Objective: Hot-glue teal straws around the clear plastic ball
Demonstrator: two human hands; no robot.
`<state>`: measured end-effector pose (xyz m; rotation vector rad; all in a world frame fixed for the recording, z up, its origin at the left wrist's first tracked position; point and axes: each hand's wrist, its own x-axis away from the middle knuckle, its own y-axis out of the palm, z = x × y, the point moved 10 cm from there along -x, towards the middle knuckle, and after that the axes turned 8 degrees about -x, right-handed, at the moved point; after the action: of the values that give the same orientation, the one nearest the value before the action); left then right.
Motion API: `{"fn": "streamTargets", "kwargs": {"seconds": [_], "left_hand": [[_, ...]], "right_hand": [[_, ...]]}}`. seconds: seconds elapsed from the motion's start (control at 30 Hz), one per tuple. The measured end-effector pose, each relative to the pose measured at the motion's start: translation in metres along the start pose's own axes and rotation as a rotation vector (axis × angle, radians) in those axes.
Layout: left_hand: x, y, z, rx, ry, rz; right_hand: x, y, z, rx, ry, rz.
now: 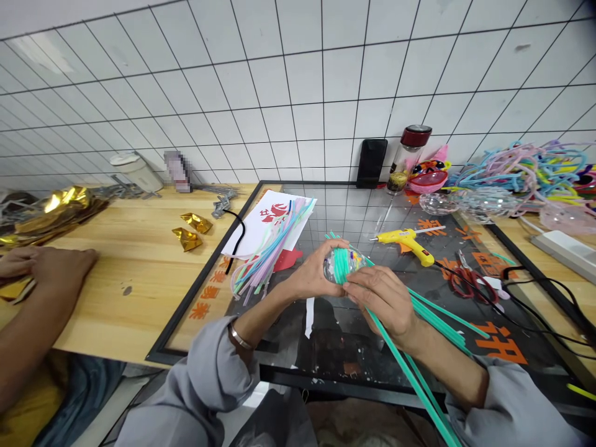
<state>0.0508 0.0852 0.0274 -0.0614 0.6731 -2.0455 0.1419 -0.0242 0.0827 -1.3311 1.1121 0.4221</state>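
Note:
My left hand (315, 273) is closed round a small clear ball (336, 267) with teal pipe cleaner wound about it. My right hand (382, 298) is closed on the long teal pipe cleaners (433, 320) right next to the ball; their strands run down to the right past my wrist. Both hands are held over a black glass mat (326, 341) with orange characters. A loose bundle of pastel pipe cleaners (265, 254) lies on the mat to the left of my hands, partly over a white sheet (261, 226).
A yellow glue gun (407, 239) and red scissors (470, 282) lie right of my hands. A heap of coloured pipe cleaners (516, 171), a jar (410, 155) and a phone (371, 162) stand by the tiled wall. Another person's hand (51, 264) rests at the left near gold foil pieces (190, 230).

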Motion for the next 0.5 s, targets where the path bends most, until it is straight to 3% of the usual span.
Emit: {"fn": "streamTargets", "kwargs": {"seconds": [0.5], "left_hand": [[-0.0012, -0.0005, -0.0022, -0.014, -0.014, -0.005]], "right_hand": [[-0.0028, 0.0001, -0.0004, 0.002, -0.002, 0.006]]}}
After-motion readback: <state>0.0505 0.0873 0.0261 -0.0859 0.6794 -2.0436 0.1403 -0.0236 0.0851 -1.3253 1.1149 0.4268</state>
